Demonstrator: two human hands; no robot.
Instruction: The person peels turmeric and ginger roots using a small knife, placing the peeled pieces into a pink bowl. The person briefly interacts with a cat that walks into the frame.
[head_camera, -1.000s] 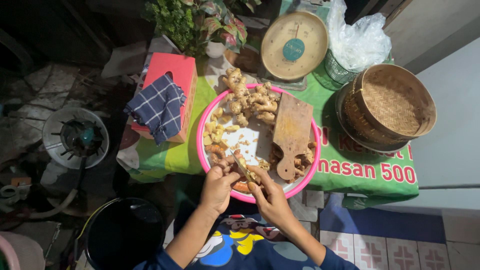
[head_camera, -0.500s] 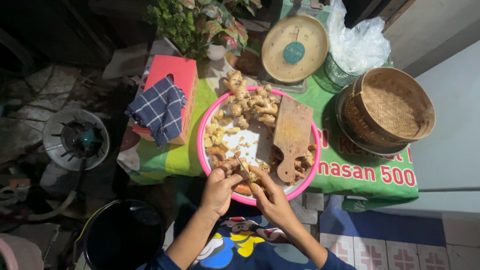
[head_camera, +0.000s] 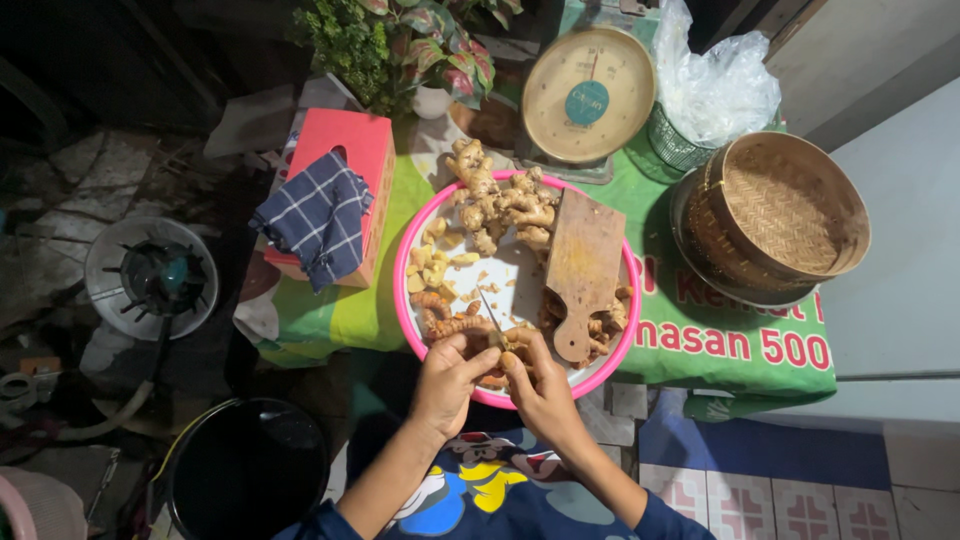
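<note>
A round pink tray (head_camera: 408, 312) lies on a green-covered table and carries ginger roots (head_camera: 500, 200), cut pieces and a wooden cutting board (head_camera: 582, 265). My left hand (head_camera: 450, 375) grips a piece of root at the tray's near edge. My right hand (head_camera: 535, 385) holds a small knife (head_camera: 490, 312) whose blade points up over the tray, against the root. The two hands touch each other.
A kitchen scale (head_camera: 590, 95) and a potted plant (head_camera: 400, 40) stand behind the tray. A woven bamboo sieve (head_camera: 785, 205) and a plastic bag (head_camera: 715, 85) sit right. A red box with a checked cloth (head_camera: 320, 215) sits left. A black bucket (head_camera: 245, 470) and a stove burner (head_camera: 150, 275) are below left.
The scene has gone from sunlit to shaded. My hands have stayed at the tray's near edge, shifting slightly as they work the root with the knife.
</note>
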